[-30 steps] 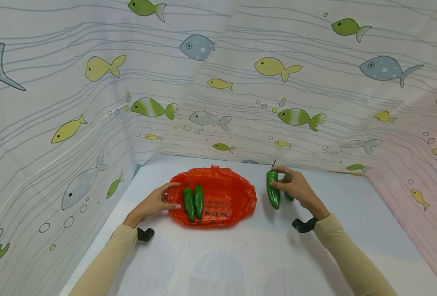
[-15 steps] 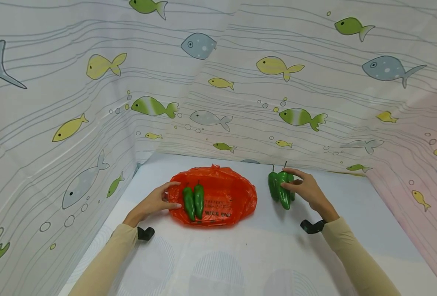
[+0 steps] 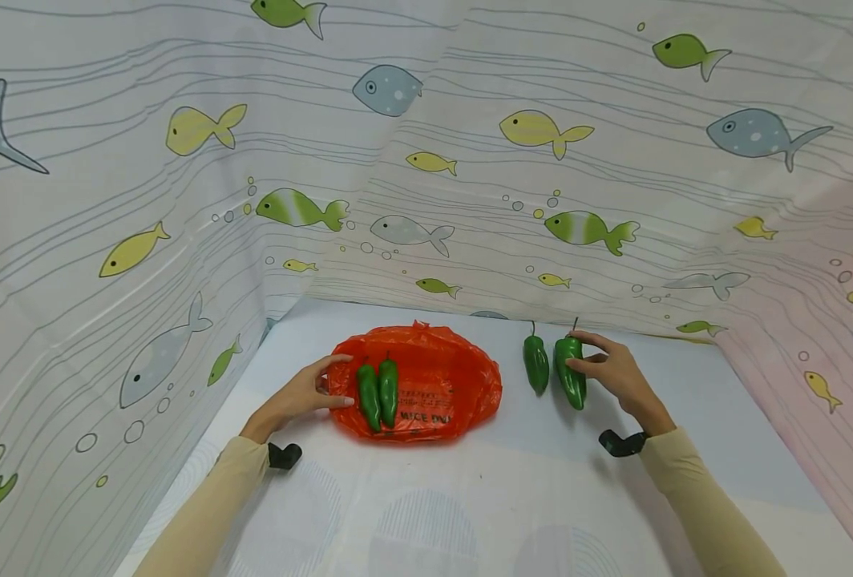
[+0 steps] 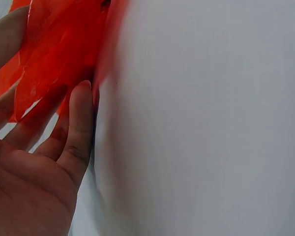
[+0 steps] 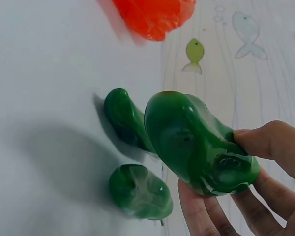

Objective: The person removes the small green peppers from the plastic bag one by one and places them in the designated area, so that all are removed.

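Note:
My left hand (image 3: 304,393) grips the left rim of a red plastic bag (image 3: 462,401), which lies spread with its mouth up. In the left wrist view the bag's thin film (image 4: 64,44) passes over the fingers. Two green peppers (image 3: 369,398) lie side by side at the bag's left. My right hand (image 3: 610,370) holds another green pepper (image 3: 569,370) between thumb and fingers, its stem upward. One pepper (image 3: 536,365) lies left of it on the table. In the right wrist view a further pepper (image 5: 140,191) shows below the held one; the hand and held pepper hide it from the head view.
A white tabletop (image 3: 426,497) with pale circle prints lies under everything. Fish-patterned sheets (image 3: 470,200) stand as walls at the back and both sides. Each wrist bears a small black mount (image 3: 620,442).
My right hand has moved right with the held pepper, passing in front of the pepper on the table, which has come into view. My left hand and the bag stay in place.

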Available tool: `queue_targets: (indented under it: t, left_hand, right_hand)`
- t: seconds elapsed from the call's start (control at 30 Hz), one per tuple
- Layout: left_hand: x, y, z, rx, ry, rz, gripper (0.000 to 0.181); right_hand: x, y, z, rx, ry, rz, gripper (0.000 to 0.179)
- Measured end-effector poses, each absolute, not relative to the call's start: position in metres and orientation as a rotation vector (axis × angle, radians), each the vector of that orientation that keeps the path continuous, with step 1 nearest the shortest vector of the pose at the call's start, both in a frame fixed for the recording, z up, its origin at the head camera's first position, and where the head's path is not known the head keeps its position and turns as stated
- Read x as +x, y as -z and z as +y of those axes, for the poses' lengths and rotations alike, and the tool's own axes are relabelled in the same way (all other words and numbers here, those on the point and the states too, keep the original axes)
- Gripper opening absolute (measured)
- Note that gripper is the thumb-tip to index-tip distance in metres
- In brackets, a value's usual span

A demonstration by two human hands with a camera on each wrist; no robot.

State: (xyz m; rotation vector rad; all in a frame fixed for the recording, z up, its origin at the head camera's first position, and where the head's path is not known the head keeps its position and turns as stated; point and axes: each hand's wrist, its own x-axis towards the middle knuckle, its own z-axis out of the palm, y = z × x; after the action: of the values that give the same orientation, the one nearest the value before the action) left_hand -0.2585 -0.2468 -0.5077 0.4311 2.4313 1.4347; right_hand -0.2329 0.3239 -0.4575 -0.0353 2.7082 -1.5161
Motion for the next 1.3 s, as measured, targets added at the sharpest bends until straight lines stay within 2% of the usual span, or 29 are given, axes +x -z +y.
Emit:
queue_targets:
  t: [1.3]
  left_hand:
    - [-0.253,0.503,-0.245,0.438,-1.479,2.403,0.084]
  right_hand:
    - [-0.236,0.479,0.365,0.181,1.446,2.743,0.069]
